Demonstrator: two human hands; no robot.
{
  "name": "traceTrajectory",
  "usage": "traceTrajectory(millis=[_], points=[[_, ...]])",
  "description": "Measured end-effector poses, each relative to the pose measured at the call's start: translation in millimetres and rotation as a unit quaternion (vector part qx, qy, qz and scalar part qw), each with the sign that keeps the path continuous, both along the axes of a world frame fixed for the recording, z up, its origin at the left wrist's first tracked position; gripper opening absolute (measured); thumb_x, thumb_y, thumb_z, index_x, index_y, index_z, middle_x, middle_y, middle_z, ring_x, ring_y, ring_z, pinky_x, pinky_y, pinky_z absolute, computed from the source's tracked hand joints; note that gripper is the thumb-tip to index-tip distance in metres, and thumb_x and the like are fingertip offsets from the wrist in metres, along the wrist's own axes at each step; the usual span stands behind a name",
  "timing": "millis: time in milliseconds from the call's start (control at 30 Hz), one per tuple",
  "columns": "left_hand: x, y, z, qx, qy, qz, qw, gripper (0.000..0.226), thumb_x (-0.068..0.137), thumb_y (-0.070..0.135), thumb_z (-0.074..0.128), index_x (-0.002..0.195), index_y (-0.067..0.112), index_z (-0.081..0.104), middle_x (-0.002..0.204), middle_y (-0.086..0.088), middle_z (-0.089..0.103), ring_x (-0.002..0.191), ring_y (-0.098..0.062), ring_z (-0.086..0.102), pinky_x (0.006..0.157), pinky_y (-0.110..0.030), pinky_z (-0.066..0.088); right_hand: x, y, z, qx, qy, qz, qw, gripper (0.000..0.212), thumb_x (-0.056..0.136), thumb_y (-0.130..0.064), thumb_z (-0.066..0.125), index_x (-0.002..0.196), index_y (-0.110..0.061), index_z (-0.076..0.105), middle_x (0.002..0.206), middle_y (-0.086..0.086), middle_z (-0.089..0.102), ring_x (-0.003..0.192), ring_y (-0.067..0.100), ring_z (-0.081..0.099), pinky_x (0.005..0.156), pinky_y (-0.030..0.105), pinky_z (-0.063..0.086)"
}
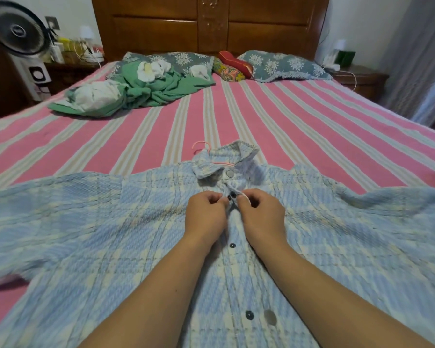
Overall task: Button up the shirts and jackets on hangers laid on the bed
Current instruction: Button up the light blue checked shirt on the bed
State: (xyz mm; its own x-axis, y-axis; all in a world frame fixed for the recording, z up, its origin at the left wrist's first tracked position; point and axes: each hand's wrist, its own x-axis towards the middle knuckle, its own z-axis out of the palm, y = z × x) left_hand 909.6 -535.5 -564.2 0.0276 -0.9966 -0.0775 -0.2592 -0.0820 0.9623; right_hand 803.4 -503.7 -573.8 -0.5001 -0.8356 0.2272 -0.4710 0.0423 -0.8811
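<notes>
Nearest me, one dark button (249, 315) at 6 o'clock, another (232, 245) above it. Blue checked shirt (111, 222) lay flat on the striped bed (312, 116), its placket running 6 to 12. My left hand (206, 217) and right hand (263, 217) each pinched a placket edge, fingers curled. The working button (233, 195) sat between them, about equally near both, just toward 12. Beyond, top snap (229, 173), then pink hanger (201, 146) at the collar. Green clothes (146, 89) far off at 11.
</notes>
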Motion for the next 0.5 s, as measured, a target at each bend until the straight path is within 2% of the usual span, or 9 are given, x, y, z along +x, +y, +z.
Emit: traceTrajectory(millis=[100, 167, 233, 367, 500], points=[[0.7, 0.8, 0.1, 0.011, 0.028, 0.011, 0.999, 0.018, 0.095, 0.017, 0.068, 0.077, 0.015, 0.073, 0.073, -0.004, 0.072, 0.076, -0.023, 0.070, 0.070, -0.036, 0.055, 4.6, 1.7, -6.0, -0.037, 0.066, -0.019, 0.997, 0.014, 0.097, -0.023, 0.062, 0.084, -0.025, 0.067, 0.079, -0.011, 0.064, 0.077, 0.011, 0.059, 0.064, 0.026, 0.045], [1.1, 1.5, -0.8, 0.011, 0.029, 0.007, 1.000, 0.018, 0.094, 0.016, 0.068, 0.076, 0.015, 0.074, 0.072, -0.005, 0.073, 0.075, -0.024, 0.071, 0.070, -0.039, 0.057, 7.0, 1.3, -11.2, -0.040, 0.145, -0.002, 0.989, 0.013, 0.096, -0.023, 0.061, 0.084, -0.023, 0.064, 0.081, -0.014, 0.058, 0.083, 0.011, 0.053, 0.065, 0.020, 0.038], [1.8, 1.2, -1.8, 0.008, 0.028, 0.001, 1.000, 0.019, 0.093, 0.015, 0.067, 0.076, 0.015, 0.075, 0.072, -0.004, 0.074, 0.074, -0.024, 0.072, 0.070, -0.039, 0.058, 8.3, -0.2, -14.9, -0.029, 0.200, 0.024, 0.979, 0.011, 0.097, -0.027, 0.061, 0.086, -0.023, 0.065, 0.083, -0.015, 0.056, 0.086, 0.010, 0.050, 0.067, 0.021, 0.036], [2.4, 1.3, -2.1, 0.004, 0.018, -0.001, 1.000, 0.018, 0.096, 0.016, 0.066, 0.081, 0.014, 0.075, 0.076, -0.001, 0.074, 0.074, -0.016, 0.071, 0.063, -0.025, 0.052, 4.4, -1.3, -17.0, -0.030, 0.160, 0.028, 0.986, 0.011, 0.097, -0.027, 0.063, 0.094, -0.023, 0.073, 0.085, -0.013, 0.064, 0.086, 0.011, 0.059, 0.074, 0.030, 0.048], [3.4, 0.3, -2.7, 0.003, 0.016, 0.000, 1.000, 0.018, 0.096, 0.014, 0.065, 0.081, 0.013, 0.074, 0.077, -0.006, 0.074, 0.072, -0.021, 0.070, 0.060, -0.026, 0.052, 5.3, -1.5, -17.7, -0.039, 0.189, 0.041, 0.980, 0.013, 0.096, -0.024, 0.065, 0.099, -0.020, 0.076, 0.089, -0.010, 0.067, 0.088, 0.011, 0.059, 0.077, 0.031, 0.049]])
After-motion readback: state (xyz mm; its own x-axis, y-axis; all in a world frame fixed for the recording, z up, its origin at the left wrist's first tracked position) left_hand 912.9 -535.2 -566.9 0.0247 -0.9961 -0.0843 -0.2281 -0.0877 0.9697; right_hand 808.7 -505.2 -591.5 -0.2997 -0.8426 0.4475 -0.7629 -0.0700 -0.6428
